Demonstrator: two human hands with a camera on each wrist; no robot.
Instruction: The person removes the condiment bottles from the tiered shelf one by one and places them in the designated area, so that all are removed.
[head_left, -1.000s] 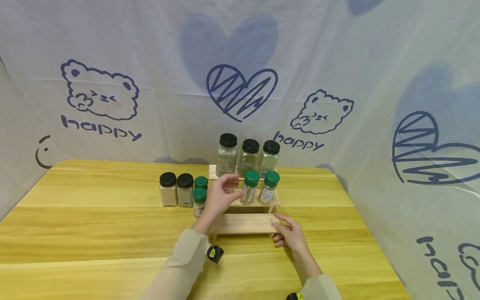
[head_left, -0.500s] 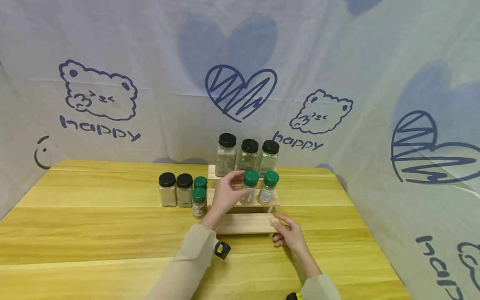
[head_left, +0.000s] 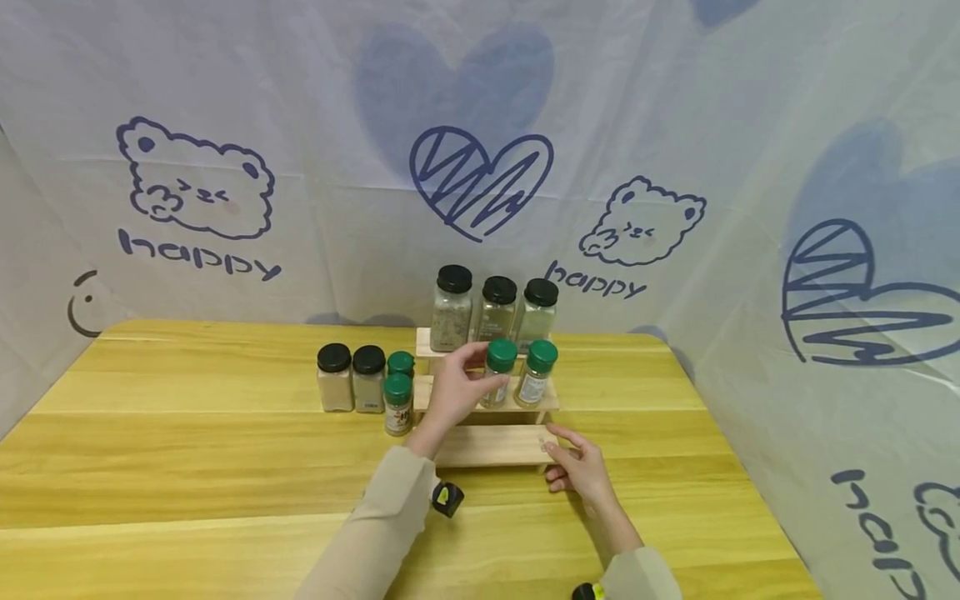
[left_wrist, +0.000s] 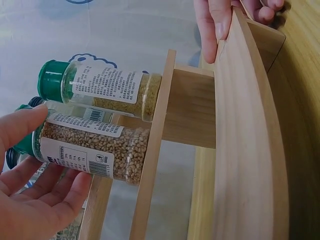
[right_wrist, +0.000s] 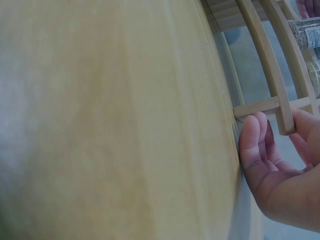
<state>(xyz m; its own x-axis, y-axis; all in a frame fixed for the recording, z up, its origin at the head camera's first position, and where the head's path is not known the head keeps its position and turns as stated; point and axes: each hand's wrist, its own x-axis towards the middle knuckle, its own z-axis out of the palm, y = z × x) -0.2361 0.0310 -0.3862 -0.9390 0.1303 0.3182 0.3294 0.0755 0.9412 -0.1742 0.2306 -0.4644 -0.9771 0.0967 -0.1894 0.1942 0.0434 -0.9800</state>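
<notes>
Head view gives me the left hand pinching a green-capped seed jar between thumb and fingers; the jar stands upright on the middle tier of the wooden rack, just beside a second green-capped jar. From afar I see the right hand gripping the lowest tier's right end, thumb on top.

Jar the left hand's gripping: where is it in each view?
Head: jar, just below and right of centre.
Left wrist: jar, left of centre, below another jar.
Right wrist: jar, near top right corner, lid cut off.
Landmark: right hand at front shelf end, all three.
</notes>
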